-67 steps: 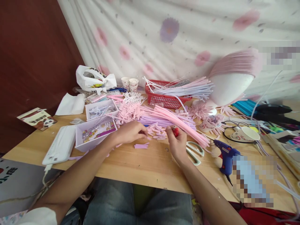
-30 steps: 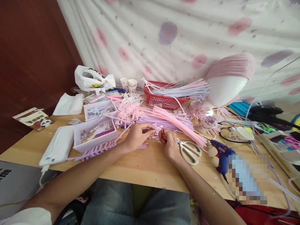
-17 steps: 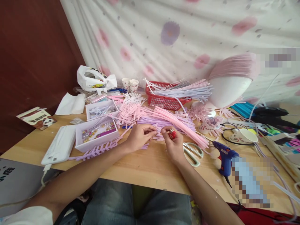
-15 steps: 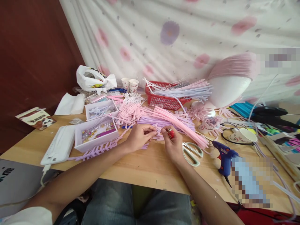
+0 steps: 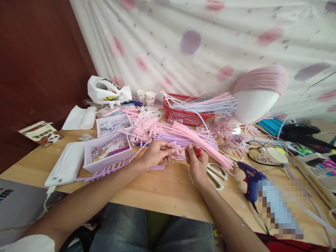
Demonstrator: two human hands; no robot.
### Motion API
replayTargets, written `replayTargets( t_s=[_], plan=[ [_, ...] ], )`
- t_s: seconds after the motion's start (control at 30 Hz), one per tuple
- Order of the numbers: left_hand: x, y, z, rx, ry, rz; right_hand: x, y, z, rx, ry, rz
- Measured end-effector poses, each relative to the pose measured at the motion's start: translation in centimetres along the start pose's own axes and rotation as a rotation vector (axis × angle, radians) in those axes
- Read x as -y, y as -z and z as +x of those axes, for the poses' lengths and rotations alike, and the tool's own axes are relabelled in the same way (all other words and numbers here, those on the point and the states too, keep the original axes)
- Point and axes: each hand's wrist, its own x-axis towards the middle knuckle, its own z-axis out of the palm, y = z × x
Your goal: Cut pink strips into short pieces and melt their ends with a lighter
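Observation:
My left hand (image 5: 156,154) is closed, thumb and fingertips pinched together over the table; whatever they hold is too small to make out. To its right, my right hand (image 5: 197,168) is wrapped round a red lighter (image 5: 197,151), whose metal end points up. A gap separates the two hands. Just beyond them lie a bundle of thick pink pipe cleaners (image 5: 207,144) and thinner purple ones (image 5: 168,137), with short cut purple pieces (image 5: 158,167) near my left hand. Scissors with pale handles (image 5: 223,172) lie right beside my right hand, partly covered by it.
White boxes of beads (image 5: 90,154) and a white power bank (image 5: 64,164) stand at left. A red basket (image 5: 181,115) of pipe cleaners is at the back. On the right are a blue glue gun (image 5: 252,180), a paper cup (image 5: 273,156) and a white head form (image 5: 256,106).
My right hand has moved slightly right and toward me with the lighter, widening the gap between the hands. My left hand has barely moved. The camera view has tilted slightly.

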Motion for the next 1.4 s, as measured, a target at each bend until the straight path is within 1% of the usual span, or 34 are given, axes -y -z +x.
replayTargets(
  t_s=[0.07,0.17,0.23,0.3,0.37,0.43,0.53,0.6,0.67,0.73,0.77,0.87,0.93,1.0,1.07,1.13,1.23,1.3,1.4],
  plan=[
    [-0.1,-0.3,-0.1,0.007,0.039,-0.079,0.1,-0.1,-0.1,0.003,-0.01,-0.001],
    [0.3,-0.7,-0.1,0.002,0.078,-0.191,0.6,-0.6,-0.3,0.091,-0.026,-0.026],
    [0.8,-0.9,0.0,0.005,0.057,-0.24,0.9,-1.0,-0.4,0.134,-0.025,-0.005],
    [1.3,-1.0,0.0,0.053,0.018,-0.256,1.0,-1.1,-0.4,0.126,-0.017,0.007],
    [1.5,-1.1,-0.1,0.092,-0.037,-0.204,0.9,-1.0,-0.4,0.103,-0.01,-0.036],
    [1.4,-1.2,-0.4,0.057,-0.11,-0.071,0.9,-0.6,-0.3,0.079,0.034,-0.15],
    [1.0,-1.2,-0.7,-0.059,-0.208,0.11,1.0,-0.3,-0.3,0.049,0.163,-0.38],
    [0.9,-1.2,-0.6,-0.074,-0.199,0.1,1.2,-0.2,-0.4,0.087,0.249,-0.46],
    [1.0,-1.1,-0.4,-0.045,-0.137,0.016,1.4,-0.3,-0.5,0.15,0.32,-0.467],
    [1.0,-1.0,-0.2,-0.029,-0.084,-0.095,1.4,-0.3,-0.5,0.178,0.342,-0.44],
    [1.0,-1.0,-0.1,-0.036,-0.075,-0.144,1.4,-0.3,-0.5,0.173,0.32,-0.414],
    [0.8,-1.0,0.0,-0.09,-0.069,-0.24,1.1,-0.2,-0.4,0.139,0.177,-0.275],
    [0.6,-1.0,0.0,-0.108,-0.055,-0.259,0.9,-0.2,-0.2,0.118,0.108,-0.156],
    [0.6,-1.0,0.0,-0.099,-0.04,-0.256,0.7,-0.2,-0.1,0.105,0.077,-0.065],
    [0.6,-1.0,-0.1,-0.068,-0.023,-0.234,0.8,-0.3,0.0,0.106,0.056,-0.029],
    [0.7,-1.0,-0.1,-0.063,-0.016,-0.217,0.9,-0.3,0.0,0.089,0.041,-0.039],
    [0.7,-0.9,0.0,-0.126,-0.033,-0.204,1.1,-0.2,0.0,0.061,0.006,-0.063],
    [0.6,-0.9,0.1,-0.168,-0.045,-0.19,1.1,-0.2,-0.1,0.104,-0.054,-0.058],
    [0.7,-0.9,0.2,-0.181,-0.042,-0.159,1.0,-0.3,-0.3,0.205,-0.131,-0.063]
  ],
)
